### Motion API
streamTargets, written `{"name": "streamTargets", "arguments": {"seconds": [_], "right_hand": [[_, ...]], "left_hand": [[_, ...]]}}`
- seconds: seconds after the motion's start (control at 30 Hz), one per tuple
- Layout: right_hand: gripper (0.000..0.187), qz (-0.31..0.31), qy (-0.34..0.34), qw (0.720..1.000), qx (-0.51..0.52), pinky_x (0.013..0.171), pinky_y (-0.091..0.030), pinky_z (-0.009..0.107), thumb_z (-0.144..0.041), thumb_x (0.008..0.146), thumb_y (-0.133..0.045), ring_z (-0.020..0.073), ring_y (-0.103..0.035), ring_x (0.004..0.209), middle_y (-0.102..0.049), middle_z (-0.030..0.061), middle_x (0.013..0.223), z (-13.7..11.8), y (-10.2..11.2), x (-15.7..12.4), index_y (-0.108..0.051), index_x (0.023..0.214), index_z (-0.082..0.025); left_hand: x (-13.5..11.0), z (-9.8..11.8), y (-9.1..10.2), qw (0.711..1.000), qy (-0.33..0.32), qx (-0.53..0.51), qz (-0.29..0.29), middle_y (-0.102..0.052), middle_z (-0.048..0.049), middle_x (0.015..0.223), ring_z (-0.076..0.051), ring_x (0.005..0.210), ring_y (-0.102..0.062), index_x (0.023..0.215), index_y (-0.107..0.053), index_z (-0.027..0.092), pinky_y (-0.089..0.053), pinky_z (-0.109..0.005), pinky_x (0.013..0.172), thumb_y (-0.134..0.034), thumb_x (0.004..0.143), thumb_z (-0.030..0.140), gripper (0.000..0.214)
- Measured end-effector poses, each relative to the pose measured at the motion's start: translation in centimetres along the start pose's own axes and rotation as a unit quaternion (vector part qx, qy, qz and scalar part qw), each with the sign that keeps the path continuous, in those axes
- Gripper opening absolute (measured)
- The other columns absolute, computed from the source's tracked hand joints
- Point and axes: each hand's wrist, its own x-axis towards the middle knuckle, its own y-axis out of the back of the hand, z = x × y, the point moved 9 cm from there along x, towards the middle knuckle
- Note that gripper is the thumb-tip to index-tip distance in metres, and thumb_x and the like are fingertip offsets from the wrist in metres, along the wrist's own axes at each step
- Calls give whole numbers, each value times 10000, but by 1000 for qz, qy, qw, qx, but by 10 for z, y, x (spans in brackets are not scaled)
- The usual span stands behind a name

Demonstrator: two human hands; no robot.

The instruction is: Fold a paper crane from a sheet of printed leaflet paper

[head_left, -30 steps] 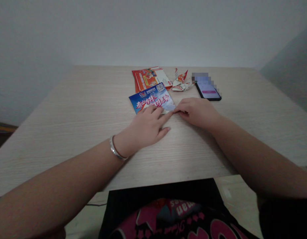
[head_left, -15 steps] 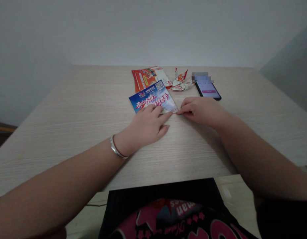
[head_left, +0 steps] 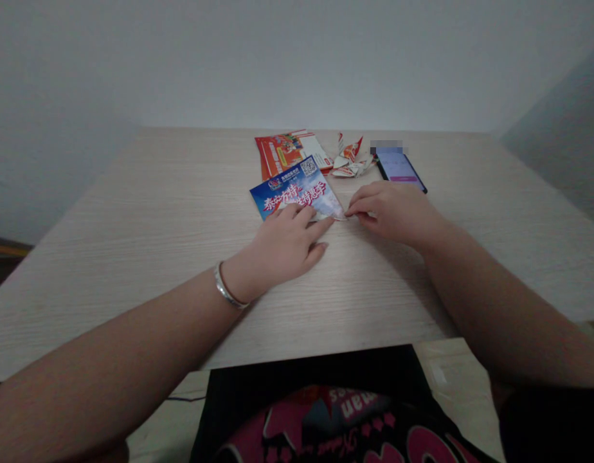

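A blue printed leaflet (head_left: pixel 297 186) with a QR code lies flat and slanted on the table. My left hand (head_left: pixel 290 244) rests on its near edge with the fingers spread, holding it down; part of that edge is hidden under the fingers. At the leaflet's near right corner is my right hand (head_left: pixel 393 212), thumb and fingertips pinched together on the corner tip. A silver bangle (head_left: pixel 224 286) circles my left wrist.
Red and white leaflets (head_left: pixel 280 154) lie behind the blue one, partly under it. To their right sits a folded paper piece (head_left: pixel 349 157) in red and white. A phone (head_left: pixel 400 170) with a lit screen lies beyond my right hand on the pale wooden table (head_left: pixel 157 212).
My right hand has shifted very slightly away from me at the leaflet's corner, its fingers a little less curled. The left hand and the leaflet stay in place.
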Motion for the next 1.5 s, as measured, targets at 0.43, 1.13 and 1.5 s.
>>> {"name": "streamTargets", "arguments": {"seconds": [0.43, 1.13, 1.5], "right_hand": [[311, -34, 47, 998, 37, 998, -504, 384, -135, 967, -574, 237, -682, 1114, -808, 55, 1203, -10, -13, 2, -825, 1133, -217], [316, -60, 9, 998, 14, 841, -477, 338, -153, 970, -553, 230, -702, 1075, -796, 69, 1184, -5, -10, 3, -828, 1110, -222], [319, -56, 15, 998, 24, 856, -490, 352, -145, 962, -553, 245, -710, 1084, -799, 70, 1184, -4, -9, 2, -832, 1100, -216]], "left_hand": [[-1, 3, 6, 1000, 6, 7, -26, -659, -198, 1350, -362, 1234, -601, 1479, -602, 130, -487, -498, 1061, -368, 1097, 417, 532], [-5, -2, 24, 992, 83, 68, -66, -739, -189, 1053, -288, 948, -679, 1006, -764, 106, -543, -389, 760, -295, 1096, 418, 570], [-7, -6, 27, 986, 127, 72, -86, -729, -212, 1019, -311, 886, -697, 994, -774, 92, -524, -373, 641, -322, 1086, 453, 586]]}}
